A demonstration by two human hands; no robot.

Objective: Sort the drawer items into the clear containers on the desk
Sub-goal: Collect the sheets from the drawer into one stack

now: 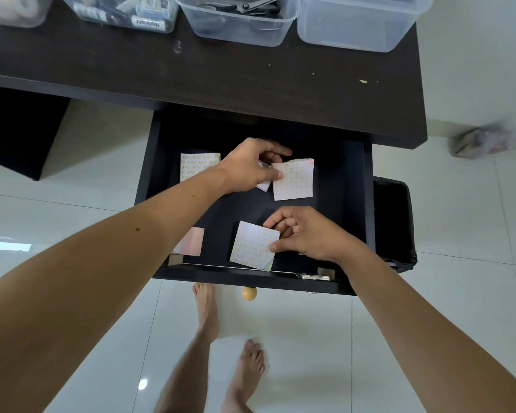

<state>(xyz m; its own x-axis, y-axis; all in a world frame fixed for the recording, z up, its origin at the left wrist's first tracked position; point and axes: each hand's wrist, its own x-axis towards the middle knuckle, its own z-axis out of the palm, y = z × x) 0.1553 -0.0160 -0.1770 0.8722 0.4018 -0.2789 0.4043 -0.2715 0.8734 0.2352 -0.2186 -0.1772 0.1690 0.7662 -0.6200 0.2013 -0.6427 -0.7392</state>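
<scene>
You are at the picking-up step, both hands down in the open dark wooden drawer. Your left hand pinches the pale square pad of sticky notes with orange print at its left edge, thumb on top. Your right hand has its grip curled round the right corner of a second pale printed square pad near the drawer front. A third printed pad lies at the back left, and a pinkish pad at the front left, both untouched.

Next, I judge, you must lift both pads clear and carry them up to the dark tabletop. There, the clear plastic tub holding scissors stands beside a seemingly empty clear tub; the empty one looks the likeliest home. A further clear tub of small packets stands to the left.
</scene>
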